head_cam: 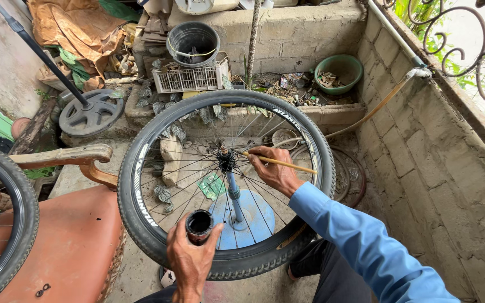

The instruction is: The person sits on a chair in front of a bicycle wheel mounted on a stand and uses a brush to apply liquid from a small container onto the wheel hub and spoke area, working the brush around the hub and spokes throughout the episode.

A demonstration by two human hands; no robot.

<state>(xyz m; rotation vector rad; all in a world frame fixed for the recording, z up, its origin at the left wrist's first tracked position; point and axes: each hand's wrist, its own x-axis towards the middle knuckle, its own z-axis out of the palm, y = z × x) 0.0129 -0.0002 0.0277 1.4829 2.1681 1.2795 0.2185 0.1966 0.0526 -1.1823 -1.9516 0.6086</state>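
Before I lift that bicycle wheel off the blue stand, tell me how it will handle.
The bicycle wheel probably feels light for its size: thin spokes, mostly air. It should stay stiff, though the spokes could bend if grabbed. Free of the blue stand, the round tyre would likely roll or topple flat.

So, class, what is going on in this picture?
A person in a blue sleeve works on a bicycle wheel mounted flat on a blue stand. The right hand holds a thin stick with its tip at the hub. The left hand holds a small dark open pot near the tyre.
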